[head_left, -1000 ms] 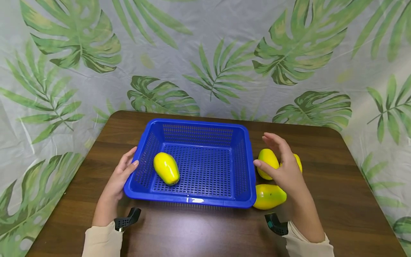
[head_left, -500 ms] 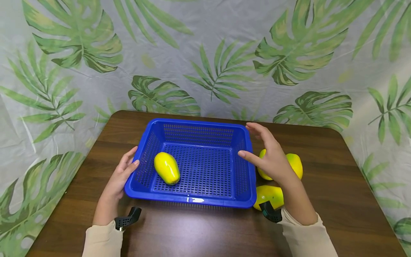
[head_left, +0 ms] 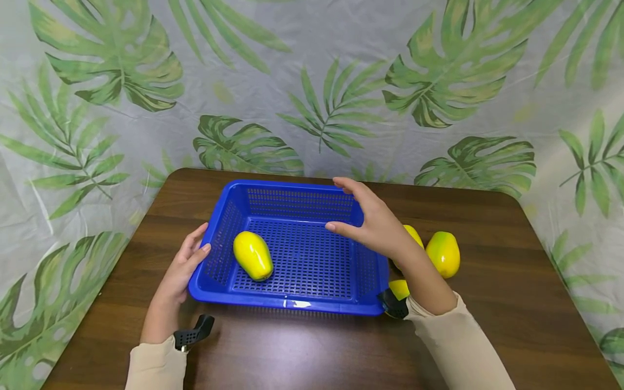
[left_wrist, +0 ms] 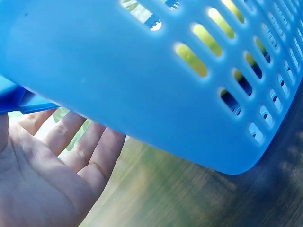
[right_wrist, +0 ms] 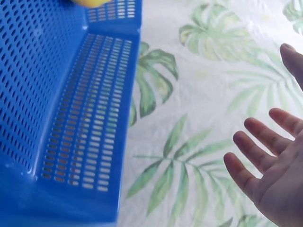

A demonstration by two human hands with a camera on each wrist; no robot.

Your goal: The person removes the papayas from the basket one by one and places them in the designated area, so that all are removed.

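A blue plastic basket [head_left: 292, 184] with slotted walls stands on the table, one glossy yellow papaya [head_left: 253, 255] lying in its left half. My left hand [head_left: 184, 266] holds the basket's left rim, thumb on top; in the left wrist view its fingers reach under the rim beside the basket wall [left_wrist: 123, 85]. Over the basket's right side hovers my right hand [head_left: 372, 223], fingers spread and nothing held. The right wrist view shows that hand [right_wrist: 279, 177] apart from the basket. Right of the basket lie more papayas [head_left: 443, 254], partly hidden by the right arm.
The dark wooden table [head_left: 292, 352] extends around the basket. Behind it hangs a pale cloth [head_left: 312, 97] with green leaf prints. Black camera mounts [head_left: 194, 331] sit at both wrists.
My right hand has moved left, from above the papayas beside the basket to over the basket's right part. The left hand, basket and papaya inside have stayed put.
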